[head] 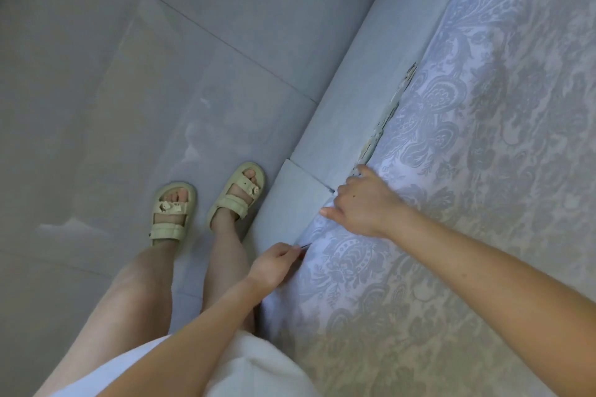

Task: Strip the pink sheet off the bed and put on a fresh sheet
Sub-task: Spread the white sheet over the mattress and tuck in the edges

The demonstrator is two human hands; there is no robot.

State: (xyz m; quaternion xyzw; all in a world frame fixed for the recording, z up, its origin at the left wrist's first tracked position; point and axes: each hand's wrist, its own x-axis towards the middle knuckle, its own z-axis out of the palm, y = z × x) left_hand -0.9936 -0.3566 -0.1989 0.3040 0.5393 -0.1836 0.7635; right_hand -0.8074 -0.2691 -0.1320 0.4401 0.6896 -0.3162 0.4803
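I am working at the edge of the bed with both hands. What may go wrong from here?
1. The frayed strip along the bed frame, just beyond the right hand, may snag the patterned cloth or scratch fingers.
2. The right hand's fingers are at the gap beside the frame and might get pinched.
3. The left hand pinches only the cloth's edge, so a hard pull may make it slip.

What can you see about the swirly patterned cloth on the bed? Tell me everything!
The patterned cloth is pale lilac-white with grey swirls and flowers, like woven fabric. It lies flat and mostly smooth over the bed, its edge along the pale blue bed frame. The right hand presses on that edge beside the frame; the left hand pinches the edge nearer the person.
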